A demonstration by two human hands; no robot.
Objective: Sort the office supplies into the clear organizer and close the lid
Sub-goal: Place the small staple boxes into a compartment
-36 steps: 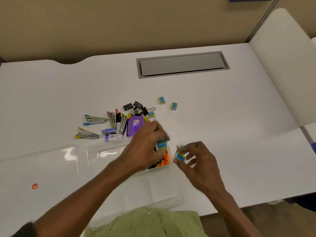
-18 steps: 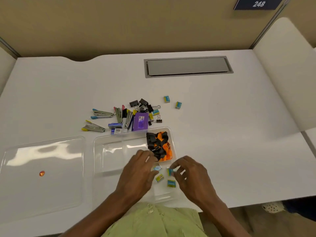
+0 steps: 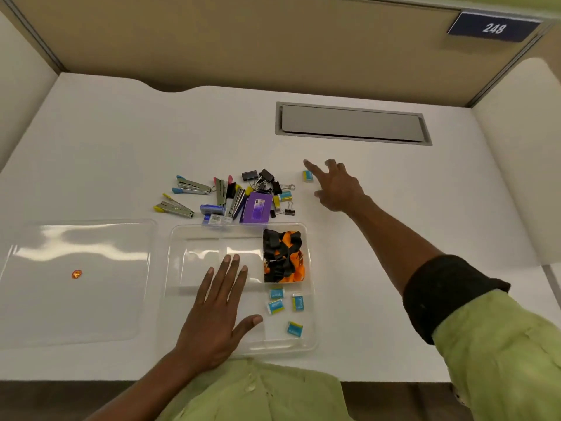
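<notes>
The clear organizer [image 3: 182, 238] lies at the desk's near edge. Its right rear compartment holds black and orange lanyards [image 3: 282, 256], and several small blue and yellow boxes [image 3: 285, 308] lie in the right front one. My left hand [image 3: 218, 314] rests flat and open on the organizer's middle. My right hand [image 3: 337, 186] is stretched out with fingers spread, right beside a loose blue and yellow box [image 3: 307, 175] on the desk. Behind the organizer lies a pile of staplers [image 3: 194, 188], black binder clips [image 3: 264, 177], a purple box [image 3: 256, 208] and staple boxes [image 3: 212, 209].
The organizer's clear lid [image 3: 76, 299] lies flat to its left with a small orange sticker [image 3: 76, 274] on it. A grey cable hatch [image 3: 352, 124] is set into the desk at the back. Beige partition walls enclose the desk.
Both hands let go of small boxes into the right front compartment. My right hand then reached out to the loose box behind the organizer, and my left hand flattened on the organizer.
</notes>
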